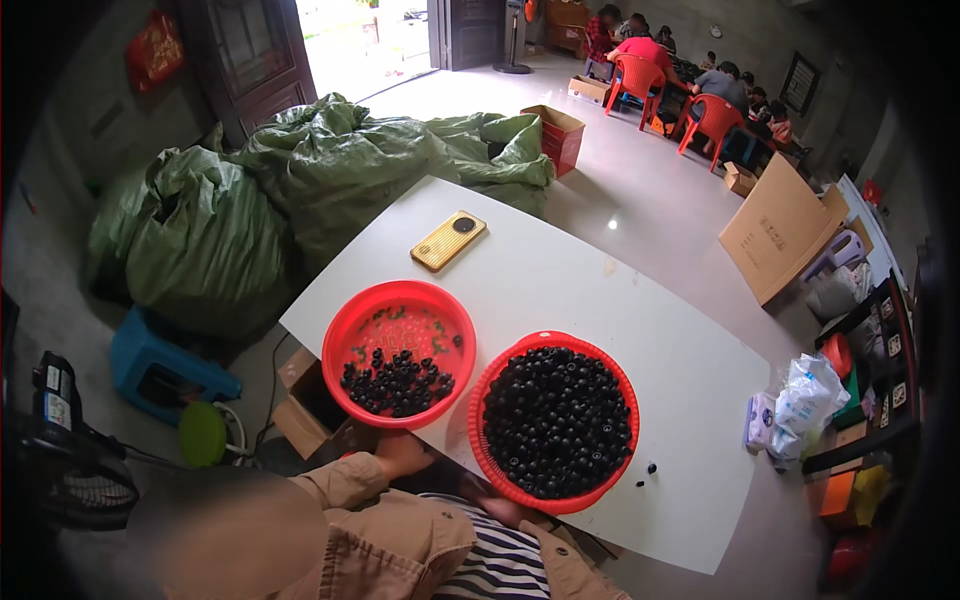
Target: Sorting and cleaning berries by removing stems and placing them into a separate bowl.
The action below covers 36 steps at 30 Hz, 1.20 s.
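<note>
My left hand (pixel 404 455) is at the table's near edge, just below a red plastic basin (pixel 398 292); its fingers are mostly hidden. Further right, my right hand (pixel 512 513) is partly covered by the rim of a red plastic basket (pixel 482 470), and its fingers do not show either. Small round black pieces (pixel 555 420) heap the basket nearly to its rim. Fewer of the same black pieces (pixel 400 385) lie in the near half of the basin, whose bottom has a coloured pattern. Two loose black bits (pixel 652 468) rest on the white table (pixel 690 400) beside the basket.
A gold phone (pixel 449 241) lies behind the basin. Big green woven sacks (pixel 350 170) stand beyond the table, with a blue plastic stool (pixel 165 365) at left. An open cardboard box (pixel 300 415) sits under the near edge. Several people (pixel 640 48) sit at the far right.
</note>
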Each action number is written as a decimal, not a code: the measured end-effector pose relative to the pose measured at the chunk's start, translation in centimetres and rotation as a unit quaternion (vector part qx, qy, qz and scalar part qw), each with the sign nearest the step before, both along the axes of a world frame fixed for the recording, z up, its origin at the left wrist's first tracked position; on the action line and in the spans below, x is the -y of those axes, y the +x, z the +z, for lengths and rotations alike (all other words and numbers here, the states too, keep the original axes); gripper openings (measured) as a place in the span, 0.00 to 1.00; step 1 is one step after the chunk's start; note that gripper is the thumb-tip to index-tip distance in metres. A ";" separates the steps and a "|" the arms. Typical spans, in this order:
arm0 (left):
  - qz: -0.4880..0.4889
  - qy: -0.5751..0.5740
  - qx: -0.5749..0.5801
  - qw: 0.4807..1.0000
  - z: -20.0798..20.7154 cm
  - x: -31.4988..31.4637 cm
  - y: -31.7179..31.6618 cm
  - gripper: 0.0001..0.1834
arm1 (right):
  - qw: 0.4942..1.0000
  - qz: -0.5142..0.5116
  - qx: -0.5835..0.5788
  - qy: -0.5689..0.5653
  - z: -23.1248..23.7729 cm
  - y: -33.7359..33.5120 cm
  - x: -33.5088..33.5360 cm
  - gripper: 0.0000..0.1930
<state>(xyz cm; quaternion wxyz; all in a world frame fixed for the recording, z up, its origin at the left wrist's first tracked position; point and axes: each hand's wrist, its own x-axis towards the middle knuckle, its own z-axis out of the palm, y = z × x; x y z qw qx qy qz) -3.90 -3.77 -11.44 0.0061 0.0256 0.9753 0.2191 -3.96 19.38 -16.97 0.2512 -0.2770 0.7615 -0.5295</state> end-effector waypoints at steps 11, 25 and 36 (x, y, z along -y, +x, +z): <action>-0.028 0.049 0.107 0.993 2.9 1.0 0.8 0.24 | 0.985 0.005 0.113 0.132 6.6 1.2 1.1 0.23; 0.122 0.579 0.232 0.772 9.9 4.4 2.5 0.21 | 0.981 -0.002 0.078 0.176 5.8 1.6 1.0 0.26; 0.203 0.708 0.340 0.585 7.8 4.6 2.3 0.31 | 0.980 -0.009 -0.012 0.199 3.8 1.8 0.5 0.21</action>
